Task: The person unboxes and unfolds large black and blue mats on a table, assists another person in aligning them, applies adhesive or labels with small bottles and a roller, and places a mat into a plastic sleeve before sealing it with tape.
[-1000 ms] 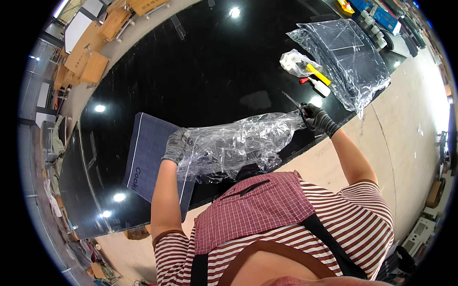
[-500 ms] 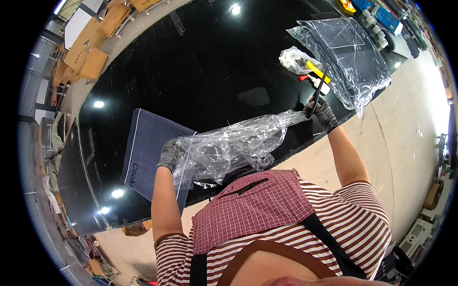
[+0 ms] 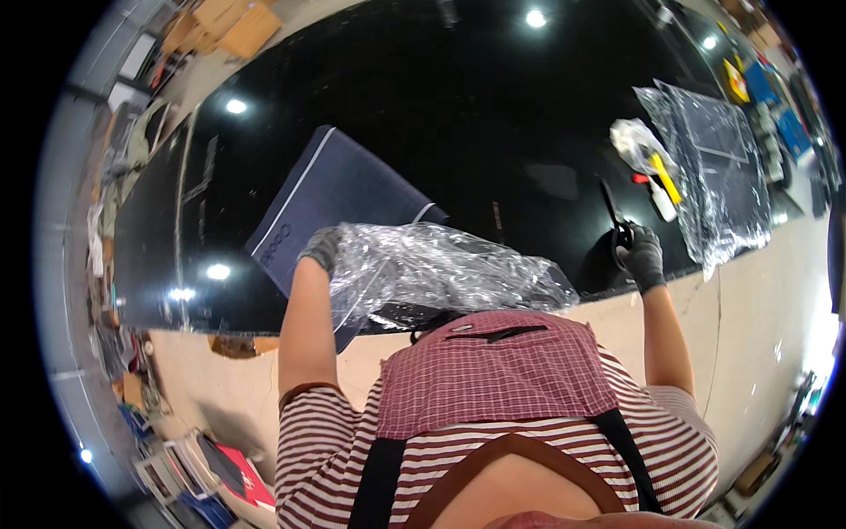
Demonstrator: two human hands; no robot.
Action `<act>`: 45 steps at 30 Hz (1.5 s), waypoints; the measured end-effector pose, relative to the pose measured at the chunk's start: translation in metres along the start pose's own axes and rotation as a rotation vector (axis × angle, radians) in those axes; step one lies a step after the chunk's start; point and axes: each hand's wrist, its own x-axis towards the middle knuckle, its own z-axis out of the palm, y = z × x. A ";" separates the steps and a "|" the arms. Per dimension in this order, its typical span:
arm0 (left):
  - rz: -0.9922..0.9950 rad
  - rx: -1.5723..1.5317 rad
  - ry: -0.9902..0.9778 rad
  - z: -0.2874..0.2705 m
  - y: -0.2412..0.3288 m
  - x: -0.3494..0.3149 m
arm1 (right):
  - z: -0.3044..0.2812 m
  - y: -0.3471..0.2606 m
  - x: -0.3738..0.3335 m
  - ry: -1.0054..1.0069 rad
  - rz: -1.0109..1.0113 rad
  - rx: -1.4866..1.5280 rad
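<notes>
My left hand (image 3: 322,249), in a grey glove, is closed on the left end of a crumpled clear plastic bag (image 3: 441,264). Under that end lies a dark blue mat (image 3: 352,181) with a white border line and lettering, partly covered by the plastic. Off to the right, my gloved right hand (image 3: 644,257) has its fingers around the handles of black scissors (image 3: 614,212), low over the table near its front edge. The blades point away from me. The plastic's right end lies apart from this hand.
The black table (image 3: 476,115) curves across the view. At its right lie a stack of dark mats in clear plastic (image 3: 718,167), a white bottle with a red tip (image 3: 661,199), a yellow tool (image 3: 665,179) and a crumpled whitish plastic bundle (image 3: 636,141). Cardboard boxes (image 3: 238,26) stand beyond.
My right hand has let go of the plastic's right end and lowered the scissors toward the table. The plastic has slumped nearer to me. The view has shifted.
</notes>
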 end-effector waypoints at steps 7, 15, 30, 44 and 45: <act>-0.116 -0.528 -0.152 0.007 0.072 0.032 | 0.047 -0.102 -0.054 -0.809 -0.251 0.373; 0.122 0.696 0.298 -0.122 0.022 0.081 | -0.050 -0.309 0.104 -0.076 0.067 1.730; -0.117 -1.868 0.392 -0.111 -0.076 0.052 | 0.136 -0.386 -0.017 -0.466 0.757 1.232; 0.021 -1.607 0.133 0.065 -0.030 -0.078 | 0.012 -0.317 0.096 -0.823 -0.426 1.029; 0.009 -1.603 0.141 0.068 -0.030 -0.082 | -0.007 -0.333 0.051 -1.032 -0.456 1.003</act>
